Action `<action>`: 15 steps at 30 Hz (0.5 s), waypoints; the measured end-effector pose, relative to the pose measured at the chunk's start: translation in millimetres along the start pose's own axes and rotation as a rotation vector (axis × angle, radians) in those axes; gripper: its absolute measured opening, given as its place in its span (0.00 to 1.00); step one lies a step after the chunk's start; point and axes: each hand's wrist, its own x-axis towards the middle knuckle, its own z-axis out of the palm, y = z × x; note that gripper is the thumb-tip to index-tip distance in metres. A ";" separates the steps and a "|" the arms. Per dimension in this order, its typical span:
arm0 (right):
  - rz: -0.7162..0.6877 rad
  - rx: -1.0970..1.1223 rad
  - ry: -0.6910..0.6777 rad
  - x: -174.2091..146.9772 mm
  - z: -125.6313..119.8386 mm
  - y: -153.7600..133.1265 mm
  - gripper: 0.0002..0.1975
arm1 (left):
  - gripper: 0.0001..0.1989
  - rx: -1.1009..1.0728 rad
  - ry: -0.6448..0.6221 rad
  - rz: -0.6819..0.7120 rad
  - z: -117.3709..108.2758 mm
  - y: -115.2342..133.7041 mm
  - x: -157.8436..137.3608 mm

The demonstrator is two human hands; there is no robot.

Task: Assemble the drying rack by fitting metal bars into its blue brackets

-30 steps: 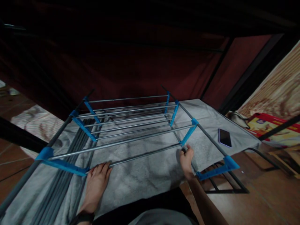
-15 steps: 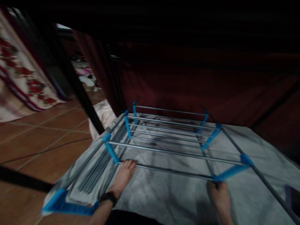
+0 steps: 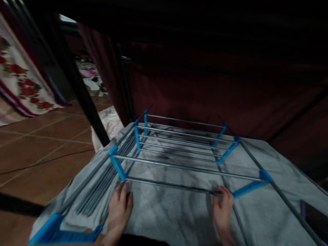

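Note:
A grey metal frame with blue plastic brackets point(image 3: 251, 188) and several crosswise rods stands on a grey cloth. My right hand point(image 3: 223, 209) is closed around the right end of the lowest front rod point(image 3: 166, 185), close to the right blue bracket. My fingers hide where that rod meets the bracket. Just below the left blue bracket point(image 3: 117, 168), my left hand point(image 3: 120, 206) is open, its fingers apart near the rod's left end. Whether its fingertips touch the rod, I cannot tell.
Several loose grey rods point(image 3: 98, 189) lie on the cloth point(image 3: 174, 212) at the left. Another blue bracket point(image 3: 66, 232) is at the near left. A dark post point(image 3: 82, 92) slants beside the bed-like surface. A dark object point(image 3: 314, 215) lies at the right edge.
My left hand has come off the top of the front rod and moved left and down. My right hand has moved left from under the bracket onto the rod's right end.

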 end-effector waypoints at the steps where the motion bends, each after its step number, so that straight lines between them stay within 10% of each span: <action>1: 0.024 0.017 0.015 11.6 8.6 -8.5 0.19 | 0.24 -0.006 -0.021 -0.007 1.6 -1.6 1.4; 15: 0.564 0.525 -0.072 164.1 96.0 -19.4 0.18 | 0.31 0.187 -0.187 -0.195 -4.3 17.5 1.7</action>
